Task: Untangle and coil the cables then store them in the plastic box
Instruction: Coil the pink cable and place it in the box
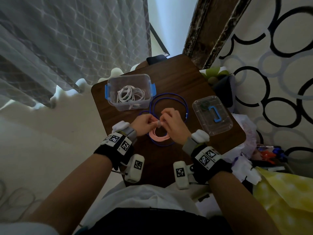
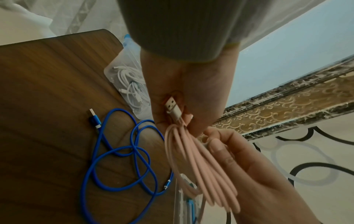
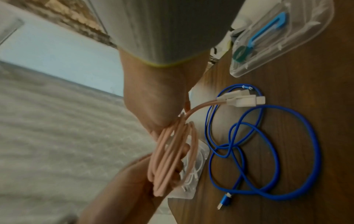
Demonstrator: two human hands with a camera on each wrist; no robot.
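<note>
Both hands hold a coiled pink cable [image 1: 158,135] just above the wooden table [image 1: 194,85]. My left hand [image 1: 149,122] grips the top of the coil, with the cable's USB plug [image 2: 171,105] lying in its palm. At the same spot my right hand [image 1: 165,120] pinches the coil [image 3: 170,159], and the cable's white plug end [image 3: 243,100] sticks out past that hand. A blue cable [image 1: 169,102] lies in loose tangled loops on the table under the hands. The clear plastic box [image 1: 113,99] with blue clips stands at the far left and holds coiled white cables [image 1: 131,95].
The box's clear lid [image 1: 220,126] with a blue handle lies on the table's right side. A curtain hangs at the left. Bags and clutter crowd the table's right edge. Bare wood shows behind the box and near my body.
</note>
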